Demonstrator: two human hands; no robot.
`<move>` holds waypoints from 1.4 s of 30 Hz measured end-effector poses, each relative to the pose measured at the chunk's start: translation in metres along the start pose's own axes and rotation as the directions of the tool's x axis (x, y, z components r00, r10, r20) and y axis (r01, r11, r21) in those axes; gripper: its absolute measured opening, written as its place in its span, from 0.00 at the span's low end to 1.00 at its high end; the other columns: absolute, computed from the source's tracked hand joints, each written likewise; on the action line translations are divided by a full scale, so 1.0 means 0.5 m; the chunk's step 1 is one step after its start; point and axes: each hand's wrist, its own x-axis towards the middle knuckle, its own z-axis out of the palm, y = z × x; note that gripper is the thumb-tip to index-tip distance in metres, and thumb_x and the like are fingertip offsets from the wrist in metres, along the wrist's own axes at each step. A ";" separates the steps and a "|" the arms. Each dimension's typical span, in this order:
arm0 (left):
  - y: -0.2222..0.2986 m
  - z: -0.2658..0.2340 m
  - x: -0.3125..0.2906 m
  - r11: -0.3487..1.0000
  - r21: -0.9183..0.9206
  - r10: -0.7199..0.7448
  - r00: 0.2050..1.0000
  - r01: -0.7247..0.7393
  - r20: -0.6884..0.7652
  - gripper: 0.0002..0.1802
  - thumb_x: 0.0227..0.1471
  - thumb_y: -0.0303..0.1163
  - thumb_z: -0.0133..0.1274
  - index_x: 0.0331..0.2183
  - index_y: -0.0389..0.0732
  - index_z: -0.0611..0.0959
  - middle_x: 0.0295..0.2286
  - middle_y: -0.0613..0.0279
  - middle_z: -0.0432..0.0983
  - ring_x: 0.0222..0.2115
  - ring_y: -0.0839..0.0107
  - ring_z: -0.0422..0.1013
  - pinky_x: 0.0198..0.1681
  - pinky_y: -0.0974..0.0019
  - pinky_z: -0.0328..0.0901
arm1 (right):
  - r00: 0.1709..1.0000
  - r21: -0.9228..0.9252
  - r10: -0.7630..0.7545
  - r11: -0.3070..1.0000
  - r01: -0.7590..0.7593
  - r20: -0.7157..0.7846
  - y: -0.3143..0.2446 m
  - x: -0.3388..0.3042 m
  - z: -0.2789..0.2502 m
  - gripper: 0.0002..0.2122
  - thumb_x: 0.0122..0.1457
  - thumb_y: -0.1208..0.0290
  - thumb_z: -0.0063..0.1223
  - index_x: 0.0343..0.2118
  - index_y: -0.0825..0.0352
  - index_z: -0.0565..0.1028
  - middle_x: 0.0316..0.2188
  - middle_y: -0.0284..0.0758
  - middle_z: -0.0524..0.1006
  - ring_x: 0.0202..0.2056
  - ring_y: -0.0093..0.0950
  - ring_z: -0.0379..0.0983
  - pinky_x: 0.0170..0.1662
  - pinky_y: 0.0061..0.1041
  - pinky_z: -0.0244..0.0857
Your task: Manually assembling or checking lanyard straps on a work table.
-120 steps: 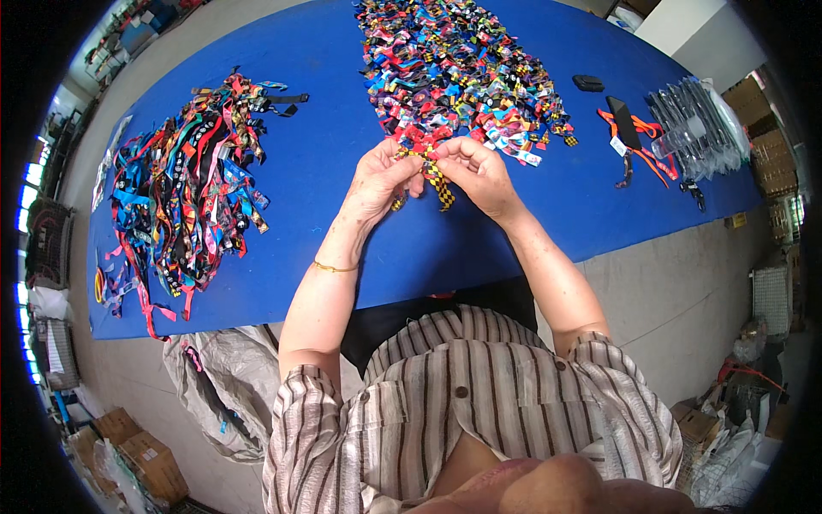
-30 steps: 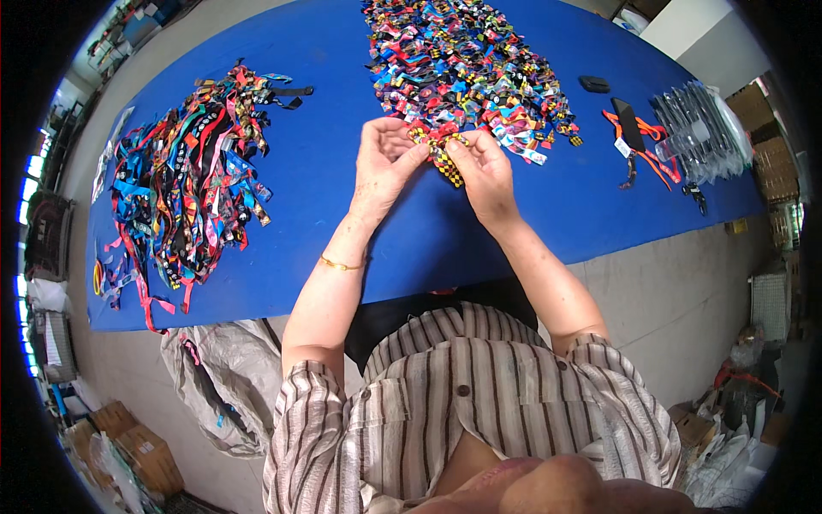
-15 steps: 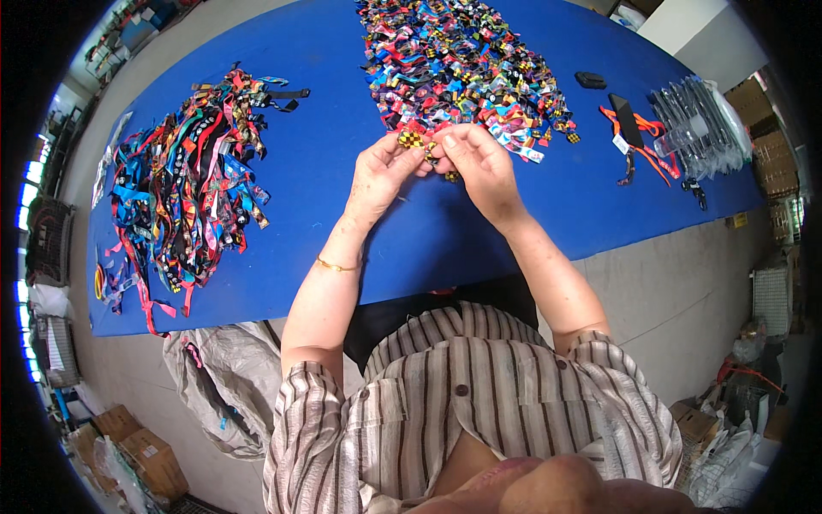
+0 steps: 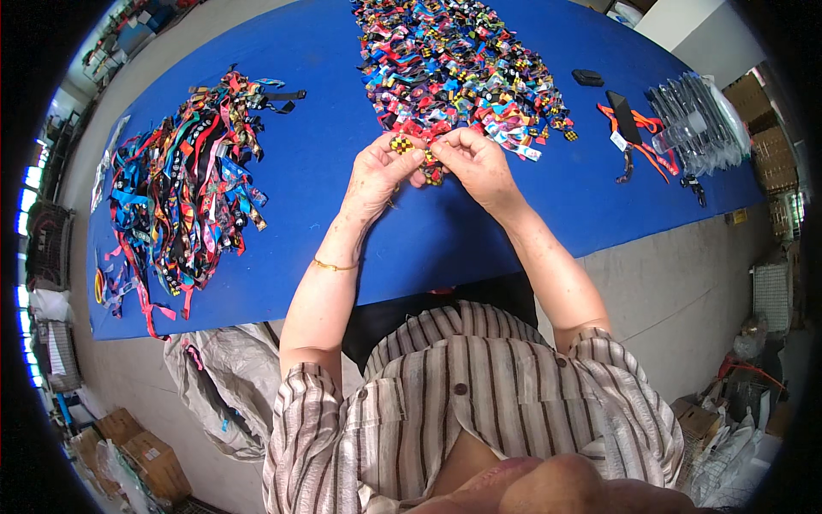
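Above the blue table (image 4: 419, 240), both my hands pinch a small yellow-and-black checkered fabric strap (image 4: 401, 145). My left hand (image 4: 373, 178) grips it between thumb and fingers at the left. Close beside it, my right hand (image 4: 484, 173) is closed on the strap's other part, which hangs between the hands; its exact shape is partly hidden by my fingers. Just beyond my fingertips lies a wide spread of short, folded, colourful printed straps (image 4: 454, 73). Some red ones lie right behind my hands, so where the held piece ends is hard to make out.
A heap of longer printed straps (image 4: 184, 171) lies at the table's left. At the right are a small black object (image 4: 587, 78), an orange strap with a dark flat piece (image 4: 628, 117) and a stack of clear plastic packages (image 4: 698, 124). A grey sack (image 4: 227, 385) sits below the front edge.
My hands have shifted only slightly, the right one turning a little. The checkered strap has moved slightly left between my fingers, and more of it hangs below them.
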 end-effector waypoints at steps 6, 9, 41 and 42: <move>-0.001 0.007 0.001 0.999 0.022 -0.036 0.999 0.036 0.029 0.11 0.53 0.24 0.58 0.39 0.36 0.78 0.22 0.65 0.76 0.21 0.78 0.71 0.26 0.74 0.67 | 0.997 -0.080 -0.052 0.996 0.048 -0.055 -0.003 0.000 -0.008 0.05 0.62 0.73 0.54 0.32 0.69 0.77 0.28 0.29 0.77 0.32 0.14 0.71 0.36 0.17 0.65; 0.001 0.007 0.003 0.998 0.062 -0.028 1.000 0.027 0.009 0.12 0.52 0.24 0.59 0.39 0.35 0.77 0.22 0.65 0.76 0.20 0.78 0.71 0.25 0.74 0.67 | 0.998 -0.124 0.052 0.991 -0.047 0.036 -0.003 0.013 -0.029 0.07 0.62 0.70 0.54 0.33 0.69 0.76 0.29 0.30 0.78 0.34 0.14 0.72 0.37 0.19 0.67; 0.000 0.005 0.002 0.995 0.096 -0.030 0.999 0.033 -0.037 0.09 0.55 0.27 0.57 0.37 0.36 0.76 0.23 0.60 0.78 0.20 0.74 0.74 0.22 0.73 0.69 | 0.968 -0.030 0.224 0.975 -0.222 0.110 -0.015 -0.012 -0.006 0.11 0.62 0.67 0.54 0.40 0.69 0.71 0.25 0.30 0.77 0.20 0.16 0.70 0.21 0.17 0.62; 0.001 0.003 0.002 0.996 0.070 -0.048 0.998 0.050 -0.027 0.10 0.55 0.27 0.56 0.39 0.35 0.76 0.24 0.58 0.78 0.20 0.73 0.75 0.23 0.73 0.69 | 0.967 -0.088 0.243 0.968 -0.237 0.074 -0.015 -0.015 -0.006 0.10 0.61 0.67 0.55 0.38 0.68 0.70 0.22 0.29 0.75 0.17 0.15 0.67 0.18 0.16 0.58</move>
